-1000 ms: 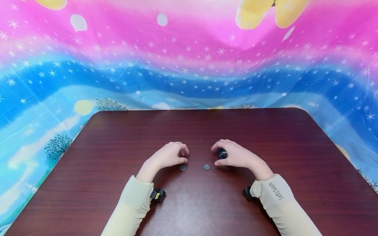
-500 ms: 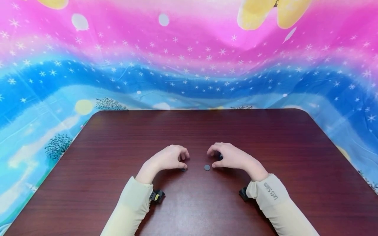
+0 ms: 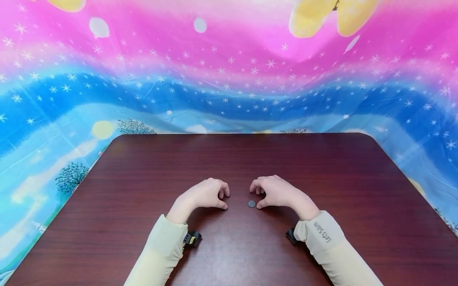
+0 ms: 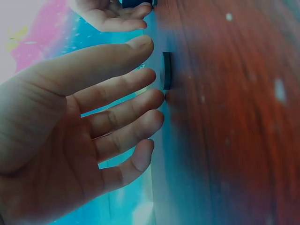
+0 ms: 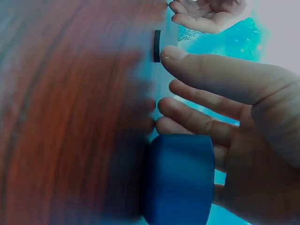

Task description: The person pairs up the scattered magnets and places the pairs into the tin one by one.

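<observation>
My left hand (image 3: 204, 194) is over the table, its fingers loosely bent and nothing held between them. A thin dark disc (image 4: 167, 70) lies by its fingertips in the left wrist view. My right hand (image 3: 282, 194) faces it across a small gap, its fingers relaxed and curved. Just left of the right thumb tip lies a small round grey disc (image 3: 251, 203), flat on the table. A dark blue, short cylindrical object (image 5: 178, 180) stands beside the right palm in the right wrist view; the hand hides it in the head view. Whether the palm touches it, I cannot tell.
Under both hands is a dark reddish-brown wooden table (image 3: 229, 155) with rounded far corners. A colourful cloth (image 3: 229, 79) hangs close behind it and along its sides. Each wrist wears a small black camera (image 3: 193, 238).
My right hand has shifted left and slightly nearer, covering the cylindrical object. My left hand has come slightly nearer, and its thumb now hides the left disc in the head view.
</observation>
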Demonstrator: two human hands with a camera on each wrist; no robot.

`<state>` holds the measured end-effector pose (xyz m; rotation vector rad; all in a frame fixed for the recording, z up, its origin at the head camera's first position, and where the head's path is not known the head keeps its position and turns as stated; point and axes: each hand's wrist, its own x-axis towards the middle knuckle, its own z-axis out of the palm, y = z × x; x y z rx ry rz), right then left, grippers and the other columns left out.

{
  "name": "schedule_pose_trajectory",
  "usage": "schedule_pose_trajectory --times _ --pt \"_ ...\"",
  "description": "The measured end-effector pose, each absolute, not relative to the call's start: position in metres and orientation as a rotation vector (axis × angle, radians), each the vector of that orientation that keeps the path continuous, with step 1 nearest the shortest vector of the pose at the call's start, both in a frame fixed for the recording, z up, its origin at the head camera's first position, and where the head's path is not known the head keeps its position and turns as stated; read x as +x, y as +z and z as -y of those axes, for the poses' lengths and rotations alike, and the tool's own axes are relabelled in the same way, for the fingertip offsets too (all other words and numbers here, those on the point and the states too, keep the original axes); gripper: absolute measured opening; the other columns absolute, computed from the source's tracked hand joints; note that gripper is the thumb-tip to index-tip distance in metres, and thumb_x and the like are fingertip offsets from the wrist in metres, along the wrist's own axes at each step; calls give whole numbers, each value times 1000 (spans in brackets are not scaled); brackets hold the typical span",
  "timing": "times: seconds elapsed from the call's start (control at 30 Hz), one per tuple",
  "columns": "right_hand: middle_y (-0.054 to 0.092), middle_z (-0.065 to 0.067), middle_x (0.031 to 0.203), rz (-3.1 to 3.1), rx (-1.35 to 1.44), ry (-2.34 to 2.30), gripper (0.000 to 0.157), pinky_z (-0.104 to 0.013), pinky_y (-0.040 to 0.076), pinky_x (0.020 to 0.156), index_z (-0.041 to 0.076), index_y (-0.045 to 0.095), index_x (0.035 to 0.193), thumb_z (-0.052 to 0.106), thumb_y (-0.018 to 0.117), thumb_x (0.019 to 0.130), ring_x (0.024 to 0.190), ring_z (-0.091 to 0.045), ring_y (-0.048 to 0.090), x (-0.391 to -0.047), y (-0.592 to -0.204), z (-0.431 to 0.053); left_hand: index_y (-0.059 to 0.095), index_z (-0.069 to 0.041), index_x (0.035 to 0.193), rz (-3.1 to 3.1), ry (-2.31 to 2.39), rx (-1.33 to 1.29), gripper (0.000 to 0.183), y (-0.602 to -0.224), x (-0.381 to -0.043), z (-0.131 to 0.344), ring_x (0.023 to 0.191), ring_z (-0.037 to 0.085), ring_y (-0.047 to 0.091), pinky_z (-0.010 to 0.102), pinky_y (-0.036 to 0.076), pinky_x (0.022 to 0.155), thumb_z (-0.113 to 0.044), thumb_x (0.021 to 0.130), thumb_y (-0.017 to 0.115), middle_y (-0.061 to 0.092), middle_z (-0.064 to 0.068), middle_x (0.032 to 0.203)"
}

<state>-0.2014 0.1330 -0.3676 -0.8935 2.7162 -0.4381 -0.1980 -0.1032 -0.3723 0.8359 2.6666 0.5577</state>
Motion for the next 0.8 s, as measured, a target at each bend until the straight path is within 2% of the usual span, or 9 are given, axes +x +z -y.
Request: schedule_pose_trajectory --times 0.23,0.5,0.8 --pt "54 6 82 -2755 -883 -301 34 -32 38 72 19 62 98 29 78 69 72 -9 47 -200 -366 -127 63 -16 88 -2630 557 809 22 -372 -197 101 62 9 50 25 43 62 -22 71 75 53 -5 68" --pt "52 8 77 -2773 -931 -253 26 -32 36 73 22 62 92 27 77 71 70 -8 46 -200 -367 -126 61 -16 84 -2621 547 815 17 -371 -196 99 62 10 49 26 42 62 -15 72 73 52 -4 69" --pt "52 9 76 -2770 -982 -285 24 -30 36 71 22 62 92 26 75 72 68 -7 46 -200 -368 -123 61 -14 82 -2627 535 812 17 -370 -196 103 64 10 49 25 42 63 -12 71 73 53 -4 71"
